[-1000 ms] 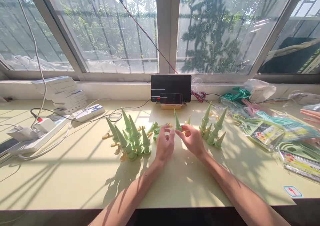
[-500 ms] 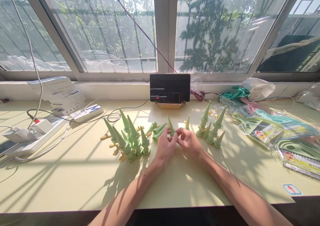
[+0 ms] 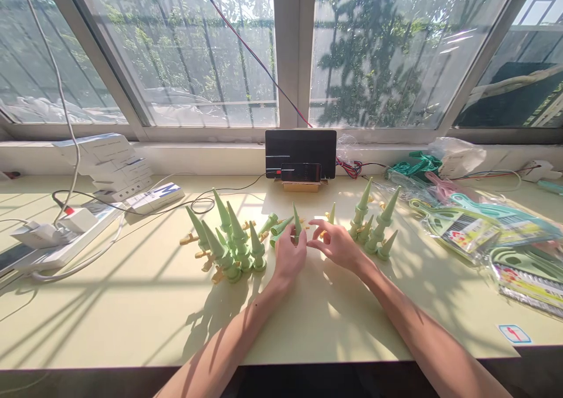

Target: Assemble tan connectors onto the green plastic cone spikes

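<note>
right hand (image 3: 338, 244) has pulled clear of the pale-green, plastic-looking cone (image 3: 297, 220), fingers parted; left hand's (image 3: 290, 252) fingers pinch it upright, near frame centre. best keep that hold low, steady!

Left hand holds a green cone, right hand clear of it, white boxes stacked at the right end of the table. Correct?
Wrong end: the head view shows the white boxes stacked toward the left end of the table. The left hand does hold a green cone, with the right hand clear of it.
</note>
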`<state>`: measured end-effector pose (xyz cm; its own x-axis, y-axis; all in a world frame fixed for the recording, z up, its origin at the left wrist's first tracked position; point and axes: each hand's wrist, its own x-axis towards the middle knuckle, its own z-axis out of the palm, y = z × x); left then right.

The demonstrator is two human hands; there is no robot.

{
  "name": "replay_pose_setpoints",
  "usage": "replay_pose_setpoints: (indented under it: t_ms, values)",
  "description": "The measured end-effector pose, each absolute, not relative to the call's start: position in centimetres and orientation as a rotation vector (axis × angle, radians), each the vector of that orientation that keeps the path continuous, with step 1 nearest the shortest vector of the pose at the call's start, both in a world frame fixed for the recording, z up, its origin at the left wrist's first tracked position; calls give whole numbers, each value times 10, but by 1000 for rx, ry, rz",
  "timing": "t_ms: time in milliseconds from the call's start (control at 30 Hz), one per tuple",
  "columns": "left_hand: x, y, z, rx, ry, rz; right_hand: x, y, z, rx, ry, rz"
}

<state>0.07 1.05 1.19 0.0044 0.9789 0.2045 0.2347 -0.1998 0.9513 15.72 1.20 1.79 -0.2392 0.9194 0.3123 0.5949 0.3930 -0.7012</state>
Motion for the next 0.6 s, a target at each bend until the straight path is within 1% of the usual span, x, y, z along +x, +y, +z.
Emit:
replay_pose_setpoints:
  t_ms: [200,333,600]
  values:
    - [2,15,7,1362,1257,1291,169,19,12,-1384,-1822,359]
    - [3,13,7,1373,1182,1273,174,25,1,-1433,-1883,214]
    - [3,13,5,1438,1151,1230,175,24,3,-1725,-2011,275]
